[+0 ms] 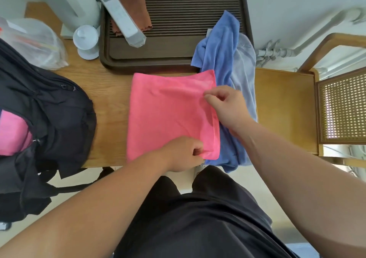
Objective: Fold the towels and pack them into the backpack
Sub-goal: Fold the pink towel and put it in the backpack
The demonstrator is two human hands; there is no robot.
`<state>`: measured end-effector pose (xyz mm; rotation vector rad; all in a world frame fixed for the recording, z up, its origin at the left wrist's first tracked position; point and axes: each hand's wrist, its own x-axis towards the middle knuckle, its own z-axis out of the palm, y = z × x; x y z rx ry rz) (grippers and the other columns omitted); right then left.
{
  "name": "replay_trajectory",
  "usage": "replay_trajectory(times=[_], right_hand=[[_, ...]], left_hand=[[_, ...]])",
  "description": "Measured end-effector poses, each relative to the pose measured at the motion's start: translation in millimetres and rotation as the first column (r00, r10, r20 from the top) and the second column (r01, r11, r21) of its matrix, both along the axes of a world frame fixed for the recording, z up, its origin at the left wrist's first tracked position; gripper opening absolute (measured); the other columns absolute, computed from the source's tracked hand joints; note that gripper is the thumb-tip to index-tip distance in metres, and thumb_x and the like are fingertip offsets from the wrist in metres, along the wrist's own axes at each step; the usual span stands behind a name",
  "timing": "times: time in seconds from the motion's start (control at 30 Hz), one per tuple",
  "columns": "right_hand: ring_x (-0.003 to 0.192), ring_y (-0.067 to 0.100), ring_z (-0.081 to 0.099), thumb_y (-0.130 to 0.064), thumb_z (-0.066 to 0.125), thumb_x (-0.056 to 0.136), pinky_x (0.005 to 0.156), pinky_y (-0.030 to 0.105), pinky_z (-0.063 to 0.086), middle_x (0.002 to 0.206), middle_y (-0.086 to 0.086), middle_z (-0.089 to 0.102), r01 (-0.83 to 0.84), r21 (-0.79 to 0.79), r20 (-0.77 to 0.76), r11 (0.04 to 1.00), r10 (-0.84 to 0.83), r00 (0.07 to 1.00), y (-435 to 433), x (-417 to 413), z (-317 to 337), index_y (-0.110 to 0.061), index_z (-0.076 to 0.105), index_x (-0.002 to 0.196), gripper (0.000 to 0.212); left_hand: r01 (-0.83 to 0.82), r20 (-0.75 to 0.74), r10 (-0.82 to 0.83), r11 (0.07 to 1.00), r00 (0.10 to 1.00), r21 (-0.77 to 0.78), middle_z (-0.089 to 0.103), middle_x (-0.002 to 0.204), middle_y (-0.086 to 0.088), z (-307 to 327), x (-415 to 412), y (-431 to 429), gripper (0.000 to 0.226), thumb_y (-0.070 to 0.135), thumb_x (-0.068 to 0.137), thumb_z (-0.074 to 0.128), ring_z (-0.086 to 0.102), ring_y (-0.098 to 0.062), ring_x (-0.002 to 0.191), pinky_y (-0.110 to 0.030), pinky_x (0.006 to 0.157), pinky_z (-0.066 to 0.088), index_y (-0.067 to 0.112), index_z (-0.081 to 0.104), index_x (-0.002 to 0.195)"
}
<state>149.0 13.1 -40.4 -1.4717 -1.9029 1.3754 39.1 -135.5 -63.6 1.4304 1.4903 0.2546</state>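
Pink microfibre towel flat on the wooden table. The left hand pinches its near right corner, and the right hand pinches that edge higher up. Best to carry both across level, matching corners, then on to the black fabric backpack at left.

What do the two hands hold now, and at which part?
Both hold the pink towel: left hand pinches its near right corner, right hand its right edge.

Bright, soft daylight (seemingly from right); edges bowed, slightly blurred.
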Motion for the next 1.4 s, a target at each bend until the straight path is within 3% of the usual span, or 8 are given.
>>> replay_trajectory(times=[0.17, 0.5, 0.63, 0.77, 0.9, 1.1, 1.27, 1.4], right_hand=[[0.097, 0.004, 0.060, -0.031, 0.076, 0.086, 0.094, 0.021, 0.046, 0.108, -0.009, 0.066, -0.125, -0.241, 0.125, 0.962, 0.158, 0.979, 7.2, 8.4, -29.6, -0.020, 0.073, 0.118, 0.034], [0.080, 0.000, 0.055, -0.015, 0.067, 0.088, 0.084, 0.018, 0.046, 0.106, -0.011, 0.060, -0.158, 0.157, 0.046, 0.975, 0.152, 0.987, 25.4, -25.7, -15.8, -0.013, 0.073, 0.113, 0.026], [0.097, 0.011, 0.063, -0.012, 0.060, 0.084, 0.089, 0.020, 0.047, 0.102, -0.010, 0.065, -0.110, 0.160, -0.051, 0.981, 0.119, 0.992, 38.6, -20.9, -2.0, -0.018, 0.077, 0.101, 0.025], [0.098, 0.020, 0.063, -0.017, 0.064, 0.089, 0.094, 0.042, 0.050, 0.112, 0.012, 0.069, -0.132, 0.015, 0.127, 0.991, 0.129, 0.983, 44.7, -7.8, -22.2, -0.004, 0.073, 0.105, 0.022], [0.106, 0.015, 0.057, -0.025, 0.067, 0.091, 0.100, 0.032, 0.045, 0.130, 0.002, 0.058, -0.210, -0.027, 0.263, 0.977, 0.210, 0.942, 42.6, 1.4, -38.5, -0.010, 0.059, 0.134, 0.047], [0.107, 0.014, 0.056, -0.023, 0.063, 0.089, 0.100, 0.036, 0.047, 0.125, 0.002, 0.060, -0.158, 0.166, 0.212, 0.973, 0.122, 0.970, 45.1, 1.8, -37.7, -0.008, 0.066, 0.124, 0.039], [0.124, 0.019, 0.052, -0.026, 0.066, 0.089, 0.106, 0.032, 0.042, 0.140, 0.003, 0.050, -0.269, 0.146, 0.299, 0.952, 0.216, 0.929, 47.6, -3.8, -38.4, -0.008, 0.059, 0.136, 0.050], [0.121, 0.022, 0.050, -0.032, 0.067, 0.086, 0.107, 0.035, 0.042, 0.134, 0.000, 0.044, -0.165, 0.155, 0.349, 0.974, 0.103, 0.931, 47.5, -11.0, -40.4, -0.015, 0.062, 0.131, 0.048]], left_hand=[[0.094, -0.167, -0.113, 0.989, 0.980, -0.117, 0.041, 0.065, 0.001, -24.0, 12.3, -1.9, 0.043, 0.041, 0.102, 0.049, 0.031, -0.015, 0.057, -0.031, 0.053, 0.023, 0.018, 0.037, 0.068], [-0.186, 0.077, 0.182, 0.982, 0.980, 0.044, 0.039, 0.058, 0.006, -16.6, 4.2, -2.6, 0.039, 0.030, 0.094, 0.063, 0.031, -0.010, 0.056, -0.030, 0.055, 0.029, 0.013, 0.044, 0.065], [-0.185, 0.092, 0.172, 0.970, 0.981, 0.156, 0.037, 0.054, 0.005, -5.5, 11.9, 6.8, 0.029, 0.014, 0.079, 0.063, 0.030, -0.010, 0.055, -0.034, 0.053, 0.030, 0.015, 0.040, 0.062], [-0.033, -0.126, 0.045, 0.994, 0.991, 0.102, 0.040, 0.058, 0.003, -24.2, 28.6, 16.9, 0.031, 0.017, 0.079, 0.060, 0.039, -0.020, 0.060, -0.038, 0.059, 0.036, 0.019, 0.034, 0.062], [0.022, -0.075, -0.024, 0.999, 0.997, -0.025, 0.065, 0.087, 0.005, -38.1, 36.5, 15.1, 0.014, 0.011, 0.087, 0.055, 0.058, -0.019, 0.085, -0.032, 0.075, 0.045, 0.023, 0.058, 0.079], [-0.172, -0.046, 0.175, 0.983, 0.983, 0.071, 0.060, 0.083, 0.015, -21.9, 12.2, 12.3, 0.017, 0.009, 0.093, 0.054, 0.051, -0.001, 0.072, -0.021, 0.070, 0.040, 0.015, 0.070, 0.097], [-0.359, -0.182, 0.386, 0.919, 0.904, 0.163, 0.063, 0.088, 0.002, -24.0, -35.1, 12.7, 0.004, 0.016, 0.088, 0.062, 0.056, -0.018, 0.079, -0.041, 0.075, 0.050, 0.016, 0.065, 0.091], [-0.421, -0.402, 0.486, 0.874, 0.776, 0.244, 0.058, 0.119, -0.010, -28.7, -79.5, 23.7, 0.038, 0.029, 0.086, 0.068, 0.056, -0.030, 0.109, -0.043, 0.094, 0.048, 0.015, 0.060, 0.121]])
